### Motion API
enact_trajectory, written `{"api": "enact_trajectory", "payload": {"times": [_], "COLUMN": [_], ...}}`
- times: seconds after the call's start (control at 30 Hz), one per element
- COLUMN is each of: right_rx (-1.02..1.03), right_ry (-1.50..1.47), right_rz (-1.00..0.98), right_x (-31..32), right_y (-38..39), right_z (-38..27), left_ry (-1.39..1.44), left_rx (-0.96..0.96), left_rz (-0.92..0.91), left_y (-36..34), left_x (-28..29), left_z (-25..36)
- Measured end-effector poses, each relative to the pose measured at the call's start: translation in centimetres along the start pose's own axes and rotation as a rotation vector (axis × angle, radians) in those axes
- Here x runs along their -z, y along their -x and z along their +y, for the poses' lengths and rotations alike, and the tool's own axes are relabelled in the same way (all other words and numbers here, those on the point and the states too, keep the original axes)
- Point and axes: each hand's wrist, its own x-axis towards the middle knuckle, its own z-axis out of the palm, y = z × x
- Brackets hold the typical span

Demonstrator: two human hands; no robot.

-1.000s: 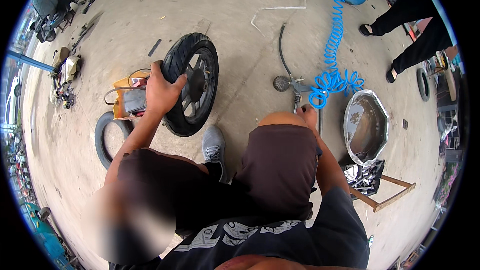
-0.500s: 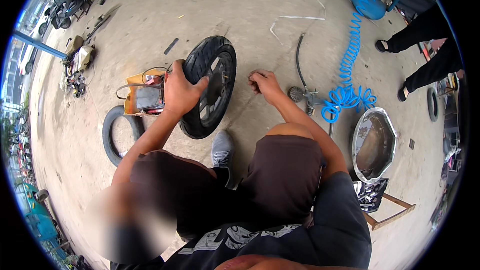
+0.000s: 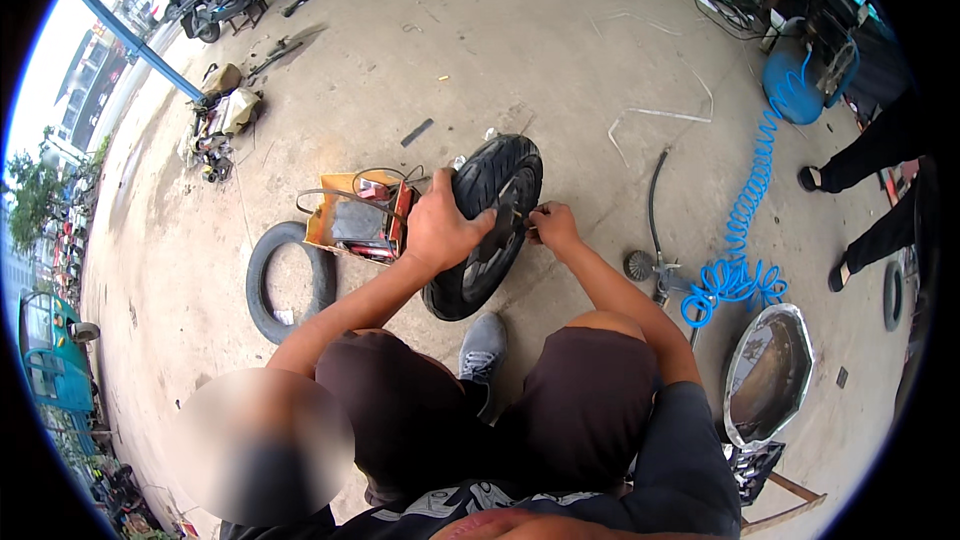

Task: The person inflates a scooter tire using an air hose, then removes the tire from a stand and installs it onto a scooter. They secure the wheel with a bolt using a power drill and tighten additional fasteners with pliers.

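Note:
A small spoked motorcycle wheel with a black tyre stands upright on the ground in front of my knees. My left hand clasps it from the left, fingers over the tread and thumb across the sidewall towards the spokes. On the other side, my right hand is at the rim and spokes, its fingertips pinched together close to a small brassy piece that looks like a valve stem. Whatever those fingertips hold is too small to make out. My grey shoe is just below the wheel.
Left of the wheel are a yellow toolbox and a loose tyre. To the right lie an air gauge with a black hose, a coiled blue air hose and a metal basin. A person's legs stand at far right.
My right hand has moved from open space beside the wheel to its rim and spokes. The left hand keeps its hold. The view has tilted up, showing another person's shoes at the top.

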Motion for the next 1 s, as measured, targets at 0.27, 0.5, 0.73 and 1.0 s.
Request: {"api": "enact_trajectory", "payload": {"times": [0.27, 0.5, 0.73, 1.0], "right_rx": [0.045, 0.043, 0.060, -0.103], "right_ry": [-0.051, -0.118, -0.042, -0.219], "right_rz": [0.025, 0.006, 0.025, -0.045], "right_x": [-1.4, -2.3, -2.3, -2.5], "right_y": [-0.6, -0.8, -1.4, -0.6], "right_z": [0.8, 1.0, 2.1, 0.8], "left_ry": [0.027, 0.039, 0.046, 0.046], "left_rx": [0.019, 0.022, 0.011, -0.003], "left_rz": [-0.011, 0.012, 0.007, 0.025], "left_y": [0.0, 0.1, -0.1, -0.1], "left_x": [0.0, -0.1, -0.4, -0.6], "left_z": [-0.2, -0.7, -0.8, -1.0]}}
